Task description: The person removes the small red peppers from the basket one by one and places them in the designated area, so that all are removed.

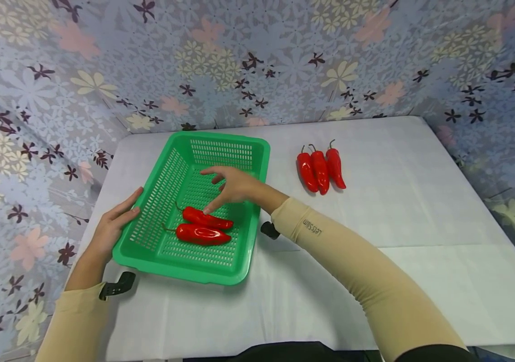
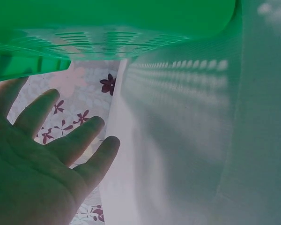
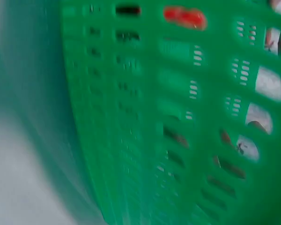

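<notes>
A green plastic basket (image 1: 194,275) stands on the table's left side, with two red chili peppers (image 1: 203,234) (image 1: 207,218) lying in it. My left hand (image 1: 109,229) is at the basket's left rim, its fingertips against the edge. In the left wrist view that hand (image 2: 47,145) has its fingers spread below the rim. My right hand (image 1: 234,187) reaches over the right rim into the basket, fingers extended, thumb tip at the upper pepper; whether it touches is unclear. The right wrist view shows mainly the slotted basket wall (image 3: 150,103), hiding most of that hand.
Three more red peppers (image 1: 319,171) lie side by side on the white tablecloth (image 1: 402,201), right of the basket. Flowered cloth (image 1: 284,60) hangs behind the table and at both sides. Dark wrist mounts (image 1: 119,285) stick out from both wrists.
</notes>
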Demonstrator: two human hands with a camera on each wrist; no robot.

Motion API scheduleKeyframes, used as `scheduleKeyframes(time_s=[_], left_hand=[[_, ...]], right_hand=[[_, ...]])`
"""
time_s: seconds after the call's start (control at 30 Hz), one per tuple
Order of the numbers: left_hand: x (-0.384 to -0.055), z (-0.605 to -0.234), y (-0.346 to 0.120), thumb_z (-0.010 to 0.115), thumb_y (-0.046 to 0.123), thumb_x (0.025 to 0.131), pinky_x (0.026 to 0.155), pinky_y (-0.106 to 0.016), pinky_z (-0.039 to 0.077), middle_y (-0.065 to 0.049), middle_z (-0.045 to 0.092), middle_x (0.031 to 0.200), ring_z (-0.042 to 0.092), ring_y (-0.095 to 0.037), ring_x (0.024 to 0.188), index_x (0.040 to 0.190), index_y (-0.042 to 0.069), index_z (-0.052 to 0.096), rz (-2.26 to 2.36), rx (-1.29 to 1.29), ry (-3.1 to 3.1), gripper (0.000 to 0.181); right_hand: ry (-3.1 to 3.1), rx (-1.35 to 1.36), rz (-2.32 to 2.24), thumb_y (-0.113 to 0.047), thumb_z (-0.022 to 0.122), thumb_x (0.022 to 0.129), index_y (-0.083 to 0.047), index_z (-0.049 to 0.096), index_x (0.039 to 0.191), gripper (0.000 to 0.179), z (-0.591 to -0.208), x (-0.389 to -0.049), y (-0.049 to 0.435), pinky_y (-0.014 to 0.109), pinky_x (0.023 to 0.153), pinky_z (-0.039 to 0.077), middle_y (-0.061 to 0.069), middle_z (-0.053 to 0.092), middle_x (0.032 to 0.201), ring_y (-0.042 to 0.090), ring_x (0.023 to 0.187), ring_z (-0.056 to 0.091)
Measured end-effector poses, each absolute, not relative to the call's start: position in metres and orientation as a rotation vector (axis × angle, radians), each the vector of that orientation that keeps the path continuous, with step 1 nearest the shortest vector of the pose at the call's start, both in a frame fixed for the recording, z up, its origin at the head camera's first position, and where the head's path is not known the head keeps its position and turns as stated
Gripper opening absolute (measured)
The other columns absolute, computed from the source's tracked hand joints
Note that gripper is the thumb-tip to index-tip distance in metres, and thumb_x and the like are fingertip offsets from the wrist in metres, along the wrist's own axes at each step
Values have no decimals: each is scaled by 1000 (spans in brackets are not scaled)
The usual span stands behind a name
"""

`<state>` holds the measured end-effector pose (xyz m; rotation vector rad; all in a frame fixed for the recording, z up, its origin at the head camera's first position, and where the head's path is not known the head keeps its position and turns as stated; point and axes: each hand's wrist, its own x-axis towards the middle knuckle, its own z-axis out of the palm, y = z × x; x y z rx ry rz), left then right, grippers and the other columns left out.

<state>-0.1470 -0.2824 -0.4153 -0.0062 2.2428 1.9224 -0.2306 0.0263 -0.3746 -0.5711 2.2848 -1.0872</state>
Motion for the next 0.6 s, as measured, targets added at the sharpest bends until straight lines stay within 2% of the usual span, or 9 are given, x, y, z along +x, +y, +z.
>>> scheduleKeyframes(time_s=[0.17, 0.33, 0.6], left_hand=[[-147, -416, -282, 54, 28, 97, 87, -5, 41, 16, 28, 154, 21, -7, 144, 146, 23, 35, 1934, -2, 2237, 54], [-148, -417, -282, 55, 29, 96, 87, -4, 40, 16, 29, 154, 21, -8, 145, 146, 24, 36, 1931, 0, 2242, 54], [-147, -417, -284, 54, 28, 97, 88, -4, 41, 15, 29, 154, 23, -7, 144, 147, 22, 35, 1921, 21, 2264, 53]], right_hand=[[2290, -570, -979, -42, 89, 59, -33, 40, 143, 97, -381, -226, 17, 43, 97, 45, 6, 50, 141, 26, 125, 52], [2270, -518, -915, -40, 89, 59, -29, 40, 143, 98, -385, -221, 11, 45, 100, 43, 9, 50, 140, 26, 128, 46], [2235, -428, -803, -37, 88, 61, -29, 38, 144, 97, -388, -218, 3, 35, 88, 51, 9, 53, 137, 24, 122, 51]])
